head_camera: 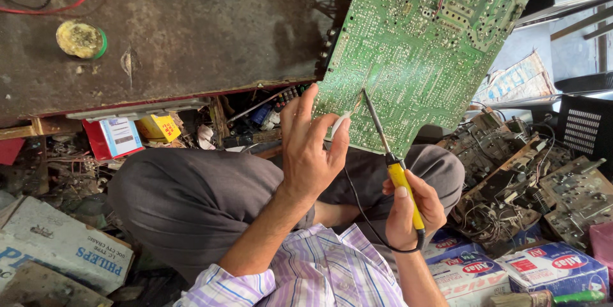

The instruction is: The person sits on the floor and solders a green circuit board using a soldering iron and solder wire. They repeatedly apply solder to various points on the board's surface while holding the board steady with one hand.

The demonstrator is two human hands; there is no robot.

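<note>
A large green circuit board (421, 45) lies solder-side up, leaning from the dark workbench (185, 26) toward my lap. My right hand (412, 211) grips a soldering iron with a yellow handle (403, 182); its thin metal tip (369, 104) touches the board near its lower edge. My left hand (310, 147) pinches a small white piece (340, 122) between thumb and fingers, right beside the iron's tip at the board's edge. The iron's black cord runs down across my grey trousers (198, 198).
A round tin of yellowish paste (81, 39) and a red wire (57, 7) lie on the bench. Small boxes (115, 136) and tools fill the shelf below. Scrap chassis and boards (543, 179) pile at the right. Cardboard boxes (64, 249) lie on the floor.
</note>
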